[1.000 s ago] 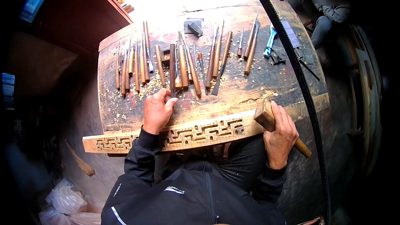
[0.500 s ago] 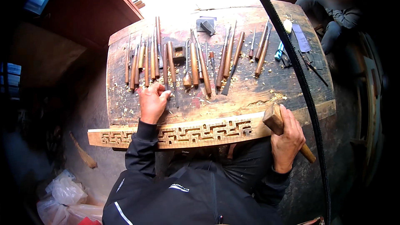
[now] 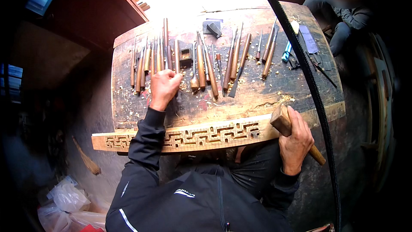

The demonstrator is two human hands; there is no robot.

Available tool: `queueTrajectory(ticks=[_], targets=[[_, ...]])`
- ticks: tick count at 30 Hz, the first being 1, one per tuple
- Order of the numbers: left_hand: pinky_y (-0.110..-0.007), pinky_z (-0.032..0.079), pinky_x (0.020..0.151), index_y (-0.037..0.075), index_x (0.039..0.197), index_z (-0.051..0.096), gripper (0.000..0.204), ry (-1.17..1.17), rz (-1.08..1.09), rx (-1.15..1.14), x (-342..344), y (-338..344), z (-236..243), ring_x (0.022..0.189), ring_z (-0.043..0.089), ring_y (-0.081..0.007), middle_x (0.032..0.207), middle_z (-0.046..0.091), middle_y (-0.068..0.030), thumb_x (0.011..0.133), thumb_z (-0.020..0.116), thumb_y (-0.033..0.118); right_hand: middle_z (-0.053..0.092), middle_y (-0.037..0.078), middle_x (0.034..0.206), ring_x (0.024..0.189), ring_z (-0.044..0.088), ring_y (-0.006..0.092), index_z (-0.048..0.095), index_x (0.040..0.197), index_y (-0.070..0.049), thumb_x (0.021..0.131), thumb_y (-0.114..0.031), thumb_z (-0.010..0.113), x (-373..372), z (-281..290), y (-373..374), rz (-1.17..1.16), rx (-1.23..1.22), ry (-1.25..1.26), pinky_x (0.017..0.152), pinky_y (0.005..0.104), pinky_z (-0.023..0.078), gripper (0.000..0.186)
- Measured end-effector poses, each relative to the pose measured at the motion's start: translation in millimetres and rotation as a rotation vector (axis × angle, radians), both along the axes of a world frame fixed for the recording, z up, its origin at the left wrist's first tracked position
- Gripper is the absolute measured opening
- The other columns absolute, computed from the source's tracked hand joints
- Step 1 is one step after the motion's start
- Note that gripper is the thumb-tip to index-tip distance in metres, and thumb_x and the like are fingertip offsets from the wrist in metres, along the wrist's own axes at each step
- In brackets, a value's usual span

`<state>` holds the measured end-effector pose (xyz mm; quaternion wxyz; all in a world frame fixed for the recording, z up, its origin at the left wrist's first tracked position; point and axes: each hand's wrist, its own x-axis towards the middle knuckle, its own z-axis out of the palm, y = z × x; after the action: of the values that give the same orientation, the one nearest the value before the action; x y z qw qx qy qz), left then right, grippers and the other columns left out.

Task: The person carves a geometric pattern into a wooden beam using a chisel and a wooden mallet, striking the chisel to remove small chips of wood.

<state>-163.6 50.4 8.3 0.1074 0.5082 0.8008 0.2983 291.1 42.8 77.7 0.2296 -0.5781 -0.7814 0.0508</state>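
Observation:
My left hand (image 3: pixel 165 88) reaches over the bench, fingers curled in among the near ends of the tools. Just beyond its knuckles stands a brown-handled chisel (image 3: pixel 177 53); whether the fingers grip it is hidden. My right hand (image 3: pixel 296 146) is closed around a wooden mallet (image 3: pixel 281 121), the head pointing up and left and the handle end sticking out below. Along the near bench edge lies a long pale board (image 3: pixel 189 147) with a carved, grid-marked fret pattern. My left forearm crosses over it, and the mallet head is at its right end.
Several chisels and gouges (image 3: pixel 234 60) lie in a row across the worn bench (image 3: pixel 240 107), among wood chips. A small dark box (image 3: pixel 186 57) and a sharpening stone (image 3: pixel 212 28) sit farther back. A black strap (image 3: pixel 296 51) crosses the right side. Another person (image 3: pixel 347 15) sits at far right.
My left hand has moved away from me, up along the chisels, and its fingers are more curled. My right hand and the mallet have hardly moved.

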Motion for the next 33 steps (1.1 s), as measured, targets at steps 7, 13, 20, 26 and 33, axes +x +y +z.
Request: queueTrajectory(ticks=[7,13,20,26,33], targets=[[-0.027,0.065,0.063,0.001,0.125,0.063,0.015,-0.627,-0.086,0.569,1.0,33.7,34.7,0.075,0.079,-0.0142,0.104,0.084,-0.0135,0.117,0.069,0.010,0.078,0.019,0.139,0.125,0.075,0.0419,0.073,0.149,-0.008,0.082,0.007,0.075,2.6,-5.3,0.1,0.012,0.010,0.005,0.109,0.0510,0.059,0.069],[-0.032,0.069,0.076,0.000,0.130,0.064,0.019,-0.438,-0.014,0.575,14.6,69.1,28.6,0.085,0.084,-0.0192,0.104,0.083,-0.0134,0.115,0.071,0.010,0.077,0.019,0.140,0.125,0.074,0.0425,0.073,0.149,-0.008,0.080,0.008,0.071,0.8,-2.5,-0.2,0.014,-0.003,-0.006,0.109,0.0511,0.058,0.070],[-0.030,0.064,0.070,0.002,0.120,0.074,0.014,0.126,0.072,0.508,0.3,67.2,8.5,0.082,0.080,-0.0141,0.098,0.084,-0.0068,0.113,0.075,0.013,0.079,0.016,0.137,0.123,0.075,0.0404,0.075,0.147,-0.013,0.076,0.007,0.073,-0.8,0.8,1.2,-0.009,0.014,-0.035,0.105,0.0481,0.060,0.075],[-0.036,0.070,0.085,0.001,0.118,0.073,0.006,-0.693,-0.187,0.760,77.7,16.1,56.5,0.098,0.083,-0.0233,0.111,0.085,-0.0158,0.113,0.072,0.005,0.081,0.018,0.137,0.124,0.079,0.0410,0.073,0.150,-0.009,0.083,0.000,0.091,7.5,-4.5,1.7,-0.133,0.249,0.137,0.106,0.0471,0.063,0.071],[-0.038,0.068,0.092,-0.005,0.129,0.075,0.033,-0.601,-0.605,0.594,192.0,-56.6,23.4,0.109,0.083,-0.0272,0.114,0.085,-0.0213,0.097,0.081,-0.013,0.081,0.020,0.137,0.125,0.079,0.0421,0.073,0.150,-0.006,0.081,-0.002,0.095,9.3,-1.5,0.9,-0.129,0.282,0.171,0.107,0.0484,0.063,0.072]])
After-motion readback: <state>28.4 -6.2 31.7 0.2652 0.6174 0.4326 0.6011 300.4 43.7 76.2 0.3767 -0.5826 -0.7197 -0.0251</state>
